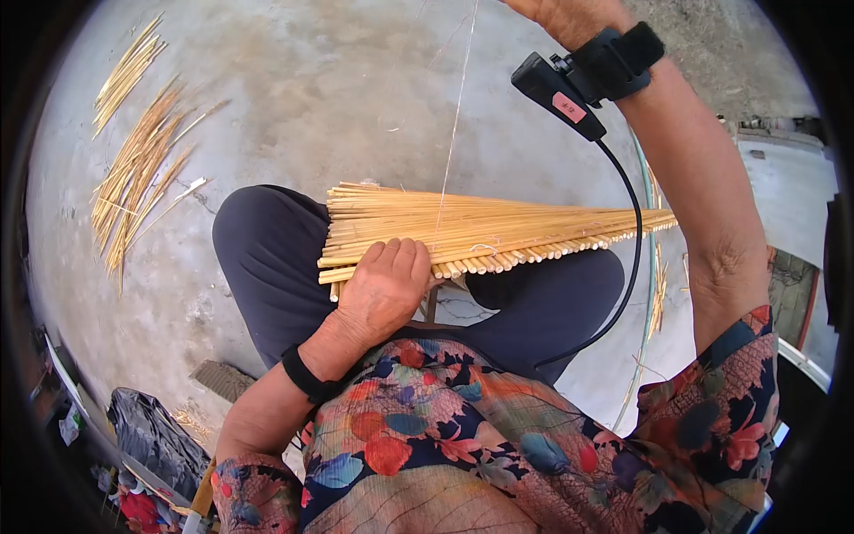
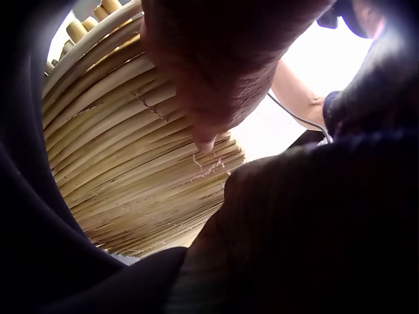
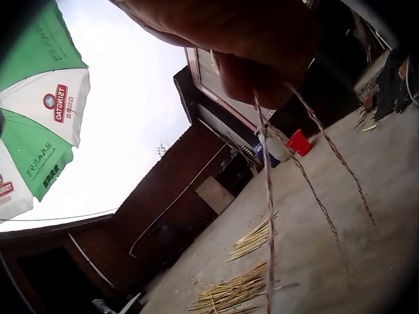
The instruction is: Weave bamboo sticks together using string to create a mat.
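Across the lap lies a fan-shaped mat of sewn straw stalks (image 1: 525,222), its cut ends stepped along the near edge. My left hand (image 1: 387,287) grips the near left part, fingers over the top. In the left wrist view, the thumb side of that hand (image 2: 209,78) is at the stalks, where short bits of thread poke out. High at the top right is my right hand (image 1: 556,11), mostly cut off in the head view. It holds twisted twine (image 3: 270,209), whose strands hang from the curled fingers (image 3: 255,78). One taut thread (image 1: 457,111) runs down to the mat.
Loose stalks lie in bundles on the concrete floor (image 1: 267,98) at left, one a larger pile (image 1: 138,178). A black plastic bag (image 1: 156,436) sits lower left. A red bucket (image 3: 299,142) and a green-and-white umbrella (image 3: 49,98) show in the right wrist view.
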A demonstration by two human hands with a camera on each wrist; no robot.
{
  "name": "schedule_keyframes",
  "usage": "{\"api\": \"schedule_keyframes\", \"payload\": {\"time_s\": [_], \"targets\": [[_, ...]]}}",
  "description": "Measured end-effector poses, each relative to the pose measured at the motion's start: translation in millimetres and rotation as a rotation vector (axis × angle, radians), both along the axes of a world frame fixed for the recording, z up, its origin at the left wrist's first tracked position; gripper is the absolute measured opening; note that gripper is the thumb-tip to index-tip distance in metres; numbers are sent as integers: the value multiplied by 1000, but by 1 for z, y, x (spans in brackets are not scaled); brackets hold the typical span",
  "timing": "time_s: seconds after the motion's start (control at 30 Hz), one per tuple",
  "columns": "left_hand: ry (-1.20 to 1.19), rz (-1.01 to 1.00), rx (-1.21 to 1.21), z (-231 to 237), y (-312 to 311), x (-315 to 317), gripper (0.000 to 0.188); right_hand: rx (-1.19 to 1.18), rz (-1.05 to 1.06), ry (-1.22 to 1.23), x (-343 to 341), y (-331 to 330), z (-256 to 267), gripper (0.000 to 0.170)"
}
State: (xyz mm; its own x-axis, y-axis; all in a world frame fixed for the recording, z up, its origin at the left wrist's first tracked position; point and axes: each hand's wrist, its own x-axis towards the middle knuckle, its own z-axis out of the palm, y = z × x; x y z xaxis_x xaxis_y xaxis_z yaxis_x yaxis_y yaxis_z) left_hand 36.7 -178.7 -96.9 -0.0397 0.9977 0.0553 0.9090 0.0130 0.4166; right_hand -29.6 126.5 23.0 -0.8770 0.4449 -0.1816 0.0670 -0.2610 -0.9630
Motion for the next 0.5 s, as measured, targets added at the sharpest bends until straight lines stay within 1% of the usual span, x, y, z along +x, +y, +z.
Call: {"api": "schedule_keyframes", "payload": {"time_s": [0.1,0.13,0.17,0.23,0.27,0.33,0.37,0.43,0.47,0.5], "targets": [[-19,8,-19,6,-1,-1,48,24,-13,-10,13,6,-4,19],[-12,31,32,3,-3,0,49,1,-76,-30,20,7,-1,19],[-10,31,31,1,-4,2,49,-27,-142,-49,29,12,-3,18],[91,109,56,-2,-7,3,51,14,-131,-36,42,20,-6,18],[92,105,57,0,-6,5,51,3,-137,-47,46,24,-5,17],[95,166,-3,6,-5,7,53,-15,-143,-58,50,26,-7,17],[95,165,-8,5,-4,6,53,-26,-149,-63,49,29,-8,16],[59,129,-123,5,-2,5,53,-40,-163,-70,48,28,-7,15],[58,122,-130,4,-2,5,53,-50,-163,-60,45,26,-9,15],[67,110,-88,3,-2,4,52,-61,-161,-47,43,23,-10,15]]}}
